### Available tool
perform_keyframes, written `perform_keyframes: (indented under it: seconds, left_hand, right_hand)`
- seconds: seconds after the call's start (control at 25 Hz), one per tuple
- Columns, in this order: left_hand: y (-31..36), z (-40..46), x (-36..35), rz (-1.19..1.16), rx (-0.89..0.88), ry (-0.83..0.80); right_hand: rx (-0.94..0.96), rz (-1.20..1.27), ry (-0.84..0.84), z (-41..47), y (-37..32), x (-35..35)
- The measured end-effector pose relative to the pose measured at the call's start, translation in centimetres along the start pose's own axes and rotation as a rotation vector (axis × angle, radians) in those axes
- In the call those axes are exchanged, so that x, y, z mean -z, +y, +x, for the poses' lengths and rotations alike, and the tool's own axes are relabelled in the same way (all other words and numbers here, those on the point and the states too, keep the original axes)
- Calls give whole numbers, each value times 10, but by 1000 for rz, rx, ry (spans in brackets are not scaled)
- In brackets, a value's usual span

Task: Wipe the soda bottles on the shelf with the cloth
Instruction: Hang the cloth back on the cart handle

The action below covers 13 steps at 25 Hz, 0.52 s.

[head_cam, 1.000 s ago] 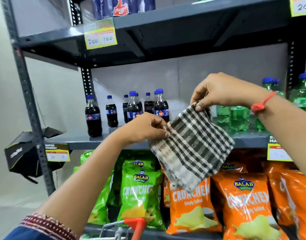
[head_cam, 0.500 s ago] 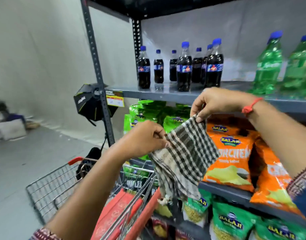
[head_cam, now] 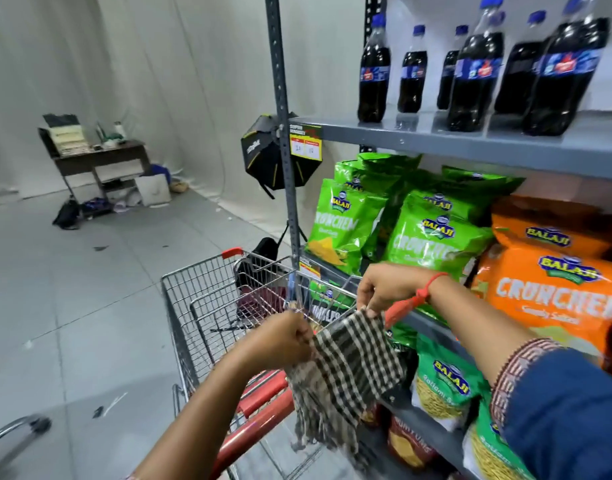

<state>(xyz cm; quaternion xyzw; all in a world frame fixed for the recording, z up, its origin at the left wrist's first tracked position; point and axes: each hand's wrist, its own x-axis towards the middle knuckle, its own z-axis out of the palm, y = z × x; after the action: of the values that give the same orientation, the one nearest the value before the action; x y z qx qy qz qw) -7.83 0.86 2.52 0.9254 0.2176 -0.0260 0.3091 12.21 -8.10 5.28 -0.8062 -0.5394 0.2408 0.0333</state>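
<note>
Cloth [head_cam: 346,372], black-and-white checked, frayed, hangs from both hands.

Even, diffuse light is filling the scene, coming from overhead; nothing is looking dim. Soft highlights are showing on the dark soda bottles [head_cam: 373,69] and glare is glinting off the glossy green snack bags [head_cam: 342,223] and orange snack bags [head_cam: 553,285]. Shadows are staying faint, pooling only under the grey shelf [head_cam: 470,140] and beneath the lower tiers. Wide-angle distortion is bending the shelf post [head_cam: 280,98] and stretching objects toward the frame edges (most strongly at right). Motion blur is softening the checked cloth [head_cam: 346,368], especially its fringe, and the blue sleeve [head_cam: 567,420]. The distant desk [head_cam: 100,161] is appearing soft and low in detail.
</note>
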Motion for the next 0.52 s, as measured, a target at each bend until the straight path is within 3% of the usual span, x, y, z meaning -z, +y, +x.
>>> perform_keyframes:
  seconds: [0.24, 0.52]
  left_hand:
    - [-27, 8, -11, -109, 185, 2]
    - [-31, 23, -19, -134, 244, 49]
  right_hand:
    - [36, -28, 39, 46, -7, -34]
    - [3, -80, 145, 53, 0, -44]
